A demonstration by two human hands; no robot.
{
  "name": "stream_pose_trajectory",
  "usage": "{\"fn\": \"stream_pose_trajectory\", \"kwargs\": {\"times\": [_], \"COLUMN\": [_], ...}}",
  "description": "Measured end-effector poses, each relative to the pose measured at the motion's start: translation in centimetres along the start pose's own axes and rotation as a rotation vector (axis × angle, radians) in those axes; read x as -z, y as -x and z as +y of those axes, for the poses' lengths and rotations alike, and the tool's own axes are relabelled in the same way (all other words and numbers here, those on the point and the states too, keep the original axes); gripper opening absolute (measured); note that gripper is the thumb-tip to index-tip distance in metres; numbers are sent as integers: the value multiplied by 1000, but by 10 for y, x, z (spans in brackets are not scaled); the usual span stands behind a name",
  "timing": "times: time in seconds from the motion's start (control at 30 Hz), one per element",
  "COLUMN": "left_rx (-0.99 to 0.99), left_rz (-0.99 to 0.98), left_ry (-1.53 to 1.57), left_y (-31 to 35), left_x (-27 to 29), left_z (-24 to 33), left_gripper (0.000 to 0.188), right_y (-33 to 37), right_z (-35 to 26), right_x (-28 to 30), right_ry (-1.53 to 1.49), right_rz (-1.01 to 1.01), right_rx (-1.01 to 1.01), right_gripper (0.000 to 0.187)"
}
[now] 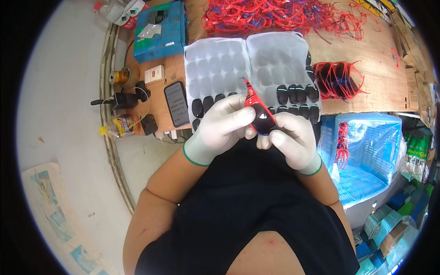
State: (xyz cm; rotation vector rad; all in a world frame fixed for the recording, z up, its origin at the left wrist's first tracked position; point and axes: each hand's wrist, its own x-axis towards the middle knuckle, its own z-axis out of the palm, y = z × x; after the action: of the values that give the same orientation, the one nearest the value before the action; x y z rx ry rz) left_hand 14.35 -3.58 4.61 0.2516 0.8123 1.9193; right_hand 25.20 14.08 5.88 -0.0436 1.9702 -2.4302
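Note:
Above the table's front edge, both my hands hold a pair of red sunglasses (pixel 261 118) with a dark, shiny lens. My left hand (pixel 221 124), in a white glove with a green cuff, pinches the sunglasses from the left. Gloved the same way, my right hand (pixel 295 140) grips the lower right end between thumb and fingers. A thin red temple arm points up and away from the left fingers. Just beyond lie two whitish sheets of lens pockets (pixel 215 59), with loose dark lenses (pixel 298 94) in rows on their near parts. My gloves cover part of the sunglasses and some lenses.
A tangled heap of red frames (pixel 270 16) lies at the back, and a bundle of red-framed sunglasses (pixel 338 80) at the right. A blue plastic-lined basket (pixel 366 183) stands right of me. Left are a phone (pixel 176 104), a blue box (pixel 160 34) and a bottle (pixel 123 126).

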Motion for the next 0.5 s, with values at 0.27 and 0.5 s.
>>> {"fn": "stream_pose_trajectory", "kwargs": {"times": [0.27, 0.5], "left_rx": [95, -22], "left_rz": [52, 234], "left_ry": [-6, -138], "left_y": [34, 14], "left_x": [-34, -21], "left_z": [30, 35], "left_gripper": [33, 31], "right_y": [-5, -27], "right_z": [-13, -14], "right_x": [-15, -1], "right_ry": [-542, -239], "right_rz": [-211, -129], "right_rx": [-156, -64], "right_gripper": [20, 22]}}
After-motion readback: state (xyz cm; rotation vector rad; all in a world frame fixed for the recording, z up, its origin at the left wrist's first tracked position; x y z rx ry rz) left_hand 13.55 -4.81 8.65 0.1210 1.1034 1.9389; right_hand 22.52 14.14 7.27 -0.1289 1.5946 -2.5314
